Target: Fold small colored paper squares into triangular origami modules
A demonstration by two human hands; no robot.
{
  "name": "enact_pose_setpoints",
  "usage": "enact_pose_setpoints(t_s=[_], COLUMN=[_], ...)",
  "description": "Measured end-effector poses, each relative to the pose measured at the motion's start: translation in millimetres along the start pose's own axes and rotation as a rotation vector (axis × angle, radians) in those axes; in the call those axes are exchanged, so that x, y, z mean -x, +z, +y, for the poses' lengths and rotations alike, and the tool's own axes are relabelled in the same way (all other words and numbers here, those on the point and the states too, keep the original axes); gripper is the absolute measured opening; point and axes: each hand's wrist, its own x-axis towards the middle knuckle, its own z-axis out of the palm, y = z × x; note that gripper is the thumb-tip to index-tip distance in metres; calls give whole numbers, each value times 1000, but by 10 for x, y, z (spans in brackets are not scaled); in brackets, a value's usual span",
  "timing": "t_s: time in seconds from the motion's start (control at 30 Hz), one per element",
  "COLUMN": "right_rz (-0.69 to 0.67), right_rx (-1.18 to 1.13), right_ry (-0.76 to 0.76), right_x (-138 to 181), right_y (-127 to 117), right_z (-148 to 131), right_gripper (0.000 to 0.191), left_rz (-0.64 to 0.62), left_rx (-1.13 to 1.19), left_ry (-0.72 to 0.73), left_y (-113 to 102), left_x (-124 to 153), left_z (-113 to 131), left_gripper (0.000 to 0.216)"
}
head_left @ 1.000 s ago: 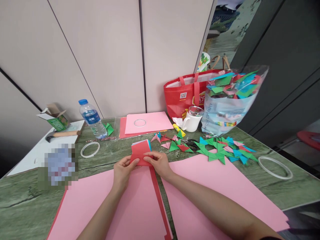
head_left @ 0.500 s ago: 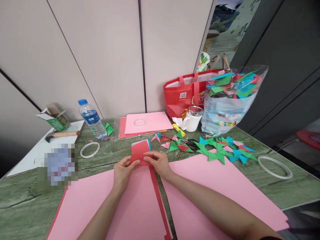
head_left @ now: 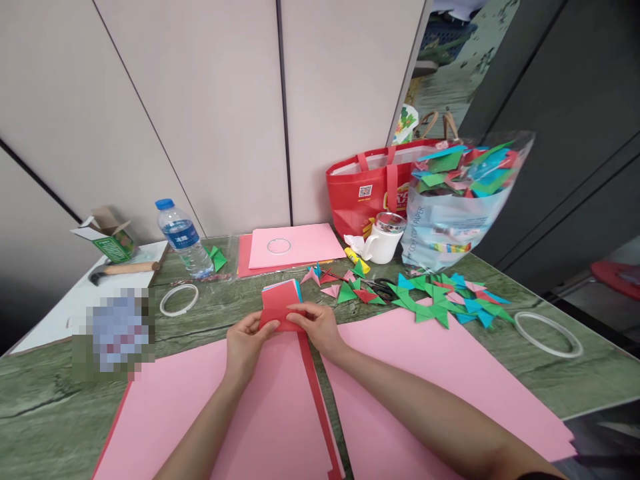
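Between my two hands is a small piece of red paper (head_left: 277, 319), held flat and level. My left hand (head_left: 246, 343) pinches its left end, thumb on top. At the other end my right hand (head_left: 319, 328) grips it between thumb and fingers. Just behind lies a small stack of coloured paper (head_left: 281, 292), red on top with blue and white edges showing. Under my hands and forearms spread large pink sheets (head_left: 210, 407), with a red sheet (head_left: 316, 387) peeking out along one edge. Another pile of pink sheets (head_left: 430, 353) lies to the right.
Folded paper stars (head_left: 430, 307), scissors (head_left: 384, 288) and a yellow glue stick (head_left: 358, 260) lie behind my right hand. A white mug (head_left: 384, 241), red bag (head_left: 353, 193) and plastic bag (head_left: 450, 213) stand behind. Leftward are a water bottle (head_left: 183, 237), hammer (head_left: 127, 269) and white ring (head_left: 179, 300).
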Motion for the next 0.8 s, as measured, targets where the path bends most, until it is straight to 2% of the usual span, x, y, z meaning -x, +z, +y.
enact_pose_setpoints(t_s=[0.3, 0.8], right_rz=[22, 27], right_rx=[-59, -26], right_ry=[53, 32], right_x=[0, 2], right_y=[12, 3], right_z=[22, -10], right_gripper=[23, 15], left_rz=[-8, -8], left_rx=[26, 33], left_ry=[-7, -26], left_y=[-9, 3], left_x=[-12, -3], left_z=[-22, -8], left_gripper=[31, 34])
